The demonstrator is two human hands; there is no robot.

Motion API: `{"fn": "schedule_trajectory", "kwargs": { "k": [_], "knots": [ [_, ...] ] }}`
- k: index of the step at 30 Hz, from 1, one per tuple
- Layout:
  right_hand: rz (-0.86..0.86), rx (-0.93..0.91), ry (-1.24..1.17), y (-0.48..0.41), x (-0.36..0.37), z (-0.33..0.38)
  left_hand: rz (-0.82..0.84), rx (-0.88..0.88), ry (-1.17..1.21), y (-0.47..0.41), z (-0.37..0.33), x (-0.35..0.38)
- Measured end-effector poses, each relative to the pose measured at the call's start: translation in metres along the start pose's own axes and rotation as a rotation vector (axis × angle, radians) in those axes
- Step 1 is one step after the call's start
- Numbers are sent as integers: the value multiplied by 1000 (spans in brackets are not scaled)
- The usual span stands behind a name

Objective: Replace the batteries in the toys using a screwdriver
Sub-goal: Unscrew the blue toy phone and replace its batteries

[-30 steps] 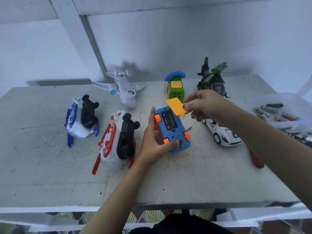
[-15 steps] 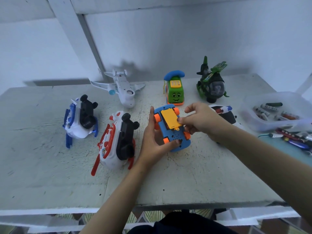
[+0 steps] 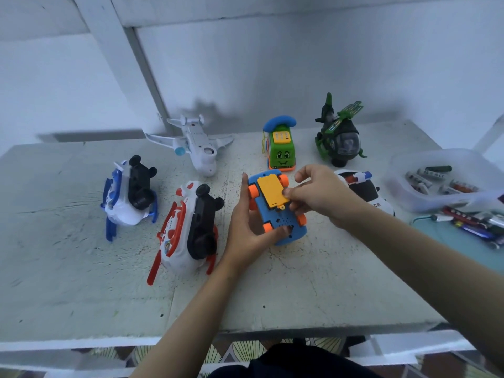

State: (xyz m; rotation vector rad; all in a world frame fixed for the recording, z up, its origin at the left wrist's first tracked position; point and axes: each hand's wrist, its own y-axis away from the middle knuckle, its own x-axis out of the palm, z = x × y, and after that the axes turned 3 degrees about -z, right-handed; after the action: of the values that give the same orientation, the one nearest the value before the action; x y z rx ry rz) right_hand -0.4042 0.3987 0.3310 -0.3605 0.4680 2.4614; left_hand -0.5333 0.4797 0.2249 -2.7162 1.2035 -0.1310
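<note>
The blue toy car (image 3: 275, 214) lies wheels-up in the middle of the bench (image 3: 81, 282), just in front of the green phone toy (image 3: 281, 148). Its yellow cover (image 3: 271, 192) sits on the underside, tab toward you. Your left hand (image 3: 245, 230) holds the car, fingers along its side, thumb across the underside. Your right hand (image 3: 319, 192) has a closed grip, pinching the cover's near edge. Both look like light, stiff, smooth plastic. The thin cover may skid, so hold the car by its body, not the wheels, and press near the tab.
</note>
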Motion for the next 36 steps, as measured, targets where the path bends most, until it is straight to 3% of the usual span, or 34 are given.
{"fn": "schedule_trajectory", "kwargs": {
  "k": [36],
  "knots": [
    [-123,-2,22,2,11,-2,35,9,56,-1,4,-2]
  ]
}}
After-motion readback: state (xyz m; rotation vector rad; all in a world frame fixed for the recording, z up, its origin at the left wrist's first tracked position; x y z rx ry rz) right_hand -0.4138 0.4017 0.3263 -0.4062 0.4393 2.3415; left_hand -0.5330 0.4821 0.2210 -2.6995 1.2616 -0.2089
